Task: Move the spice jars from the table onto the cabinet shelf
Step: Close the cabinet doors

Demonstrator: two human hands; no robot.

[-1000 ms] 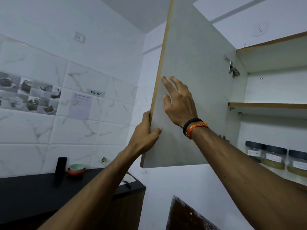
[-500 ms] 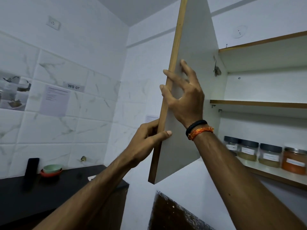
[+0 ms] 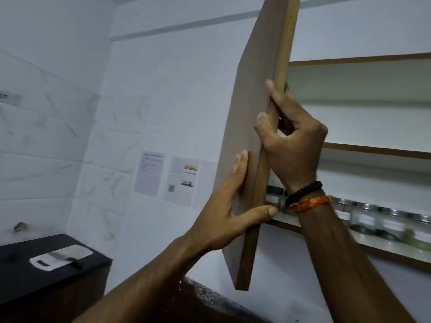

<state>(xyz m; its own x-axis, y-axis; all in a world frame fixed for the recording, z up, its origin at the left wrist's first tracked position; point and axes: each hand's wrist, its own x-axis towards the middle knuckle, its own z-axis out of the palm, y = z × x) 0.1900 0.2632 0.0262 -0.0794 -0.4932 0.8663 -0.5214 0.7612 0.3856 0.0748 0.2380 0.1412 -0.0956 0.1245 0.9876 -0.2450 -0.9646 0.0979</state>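
The brown cabinet door [image 3: 251,113] stands nearly edge-on in the middle of the view, its outer face towards me. My right hand [image 3: 293,145] grips the door's front edge, fingers curled round it. My left hand [image 3: 224,210] lies lower on the outer face with straight fingers, the thumb hooked across the edge to the inner side. Several spice jars [image 3: 363,221] with dark lids stand in a blurred row on the lower cabinet shelf [image 3: 384,255], partly hidden behind my right wrist.
An upper shelf [image 3: 377,151] in the cabinet holds nothing visible. At lower left a black counter [image 3: 46,287] carries a white cutting board [image 3: 77,251] with a knife. Papers [image 3: 149,173] hang on the tiled wall. A dark speckled countertop [image 3: 205,299] lies below the door.
The door has swung round from showing its pale inner face to showing its brown outer face. My right hand went from flat on the inner face to gripping the edge.
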